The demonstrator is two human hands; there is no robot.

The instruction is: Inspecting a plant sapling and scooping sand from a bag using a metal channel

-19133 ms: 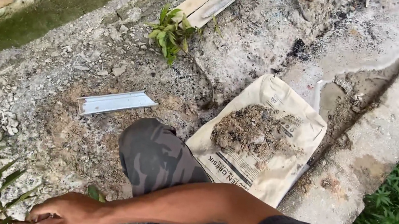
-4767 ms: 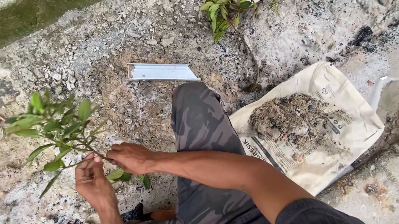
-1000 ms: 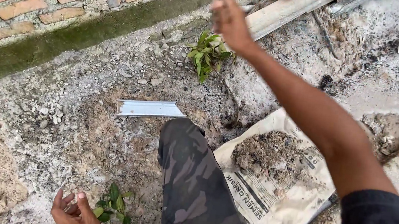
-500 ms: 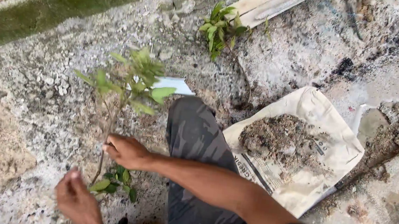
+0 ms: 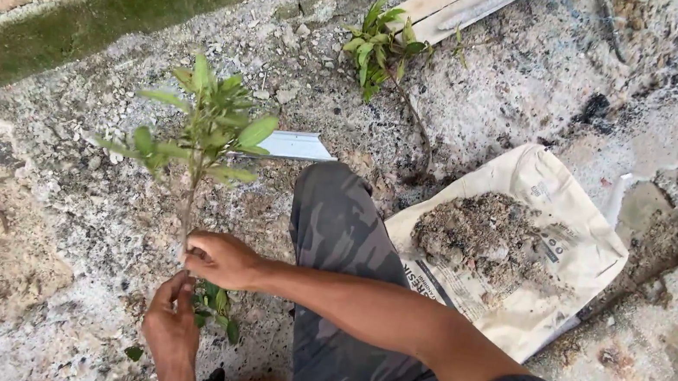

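Right hand (image 5: 221,259) pinches the seedling (image 5: 205,131) low on its thin stem; left hand (image 5: 171,323), just below, closes around the stem base. Leafy top stands above both hands. Judged light, whippy, easily snapped: hold low, near the woody base, gently.

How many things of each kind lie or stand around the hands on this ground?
Leafy cuttings: 2, one held, one lying far
Plucked leaf piles: 1
Paper sacks with soil: 1
Metal strips: 1
Wooden planks: 1
Total: 6
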